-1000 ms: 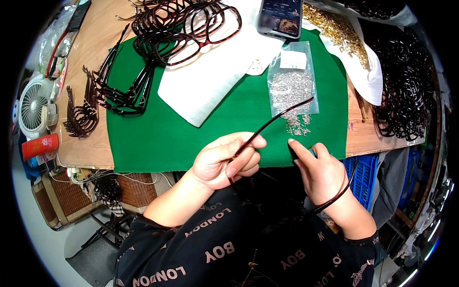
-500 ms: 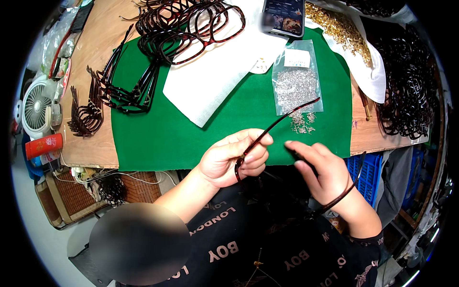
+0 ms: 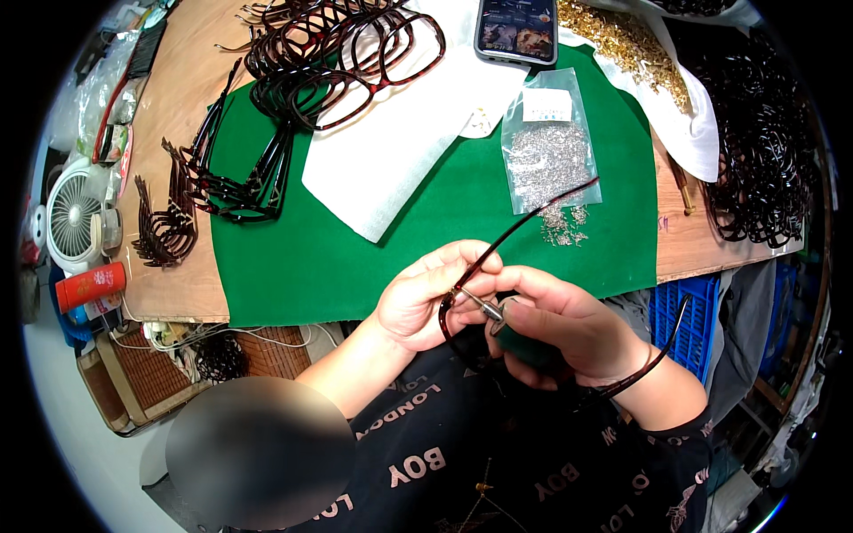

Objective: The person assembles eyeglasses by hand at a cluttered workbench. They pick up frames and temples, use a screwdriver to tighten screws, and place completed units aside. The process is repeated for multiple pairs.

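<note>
My left hand [image 3: 418, 298] pinches a dark tortoiseshell eyeglass frame [image 3: 447, 318] near its hinge. One temple [image 3: 542, 210] points up and right over the mat; the other runs beside my right wrist. In my right hand [image 3: 582, 324] is a small screwdriver [image 3: 490, 309] with a metal shaft. Its tip is at the hinge by my left fingers, though the exact contact is too small to make out. Beyond my hands, loose silvery screws [image 3: 562, 233] lie below the mouth of a clear plastic bag [image 3: 549, 155] of similar pieces.
A green mat [image 3: 426, 249] covers much of the wooden table. Several eyeglass frames [image 3: 391, 80] are heaped on and beside white cloth [image 3: 382, 178]. Separate temples [image 3: 164, 222] lie left. A phone [image 3: 517, 34], gold-coloured small parts [image 3: 635, 44] and a dark frame pile [image 3: 755, 160] sit far and right.
My right hand has moved left and closed in on the hinge, where the screwdriver now shows. My left hand still holds the eyeglass frame in nearly the same place.
</note>
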`<state>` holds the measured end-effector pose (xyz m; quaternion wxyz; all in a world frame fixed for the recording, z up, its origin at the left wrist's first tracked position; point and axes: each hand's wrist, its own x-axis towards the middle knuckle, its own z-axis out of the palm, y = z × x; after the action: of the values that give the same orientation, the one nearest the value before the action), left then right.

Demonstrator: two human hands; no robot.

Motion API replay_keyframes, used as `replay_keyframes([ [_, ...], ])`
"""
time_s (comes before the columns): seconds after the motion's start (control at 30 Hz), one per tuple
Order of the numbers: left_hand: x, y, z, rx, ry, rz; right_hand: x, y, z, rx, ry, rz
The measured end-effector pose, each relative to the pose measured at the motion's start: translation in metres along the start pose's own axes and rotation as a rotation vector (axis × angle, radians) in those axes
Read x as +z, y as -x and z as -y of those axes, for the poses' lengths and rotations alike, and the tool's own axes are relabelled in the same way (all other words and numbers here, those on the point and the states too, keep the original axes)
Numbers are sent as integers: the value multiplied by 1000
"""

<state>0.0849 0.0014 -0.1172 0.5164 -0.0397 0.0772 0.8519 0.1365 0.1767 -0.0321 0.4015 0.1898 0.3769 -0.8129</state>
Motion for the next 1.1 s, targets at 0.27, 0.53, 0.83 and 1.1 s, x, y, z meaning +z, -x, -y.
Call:
replay_keyframes([
  [0.27,6,2,-1,-94,-82,3,2,1,-1,15,21,-25],
  [0.53,105,71,-63,630,-1389,81,-33,-5,-1,-362,122,63],
  [0.83,97,109,-70,643,-2349,-1245,-47,-12,-8,-415,208,-118],
  [1.1,58,58,-142,766,-2719,-1095,-49,-12,-14,-450,159,-127],
])
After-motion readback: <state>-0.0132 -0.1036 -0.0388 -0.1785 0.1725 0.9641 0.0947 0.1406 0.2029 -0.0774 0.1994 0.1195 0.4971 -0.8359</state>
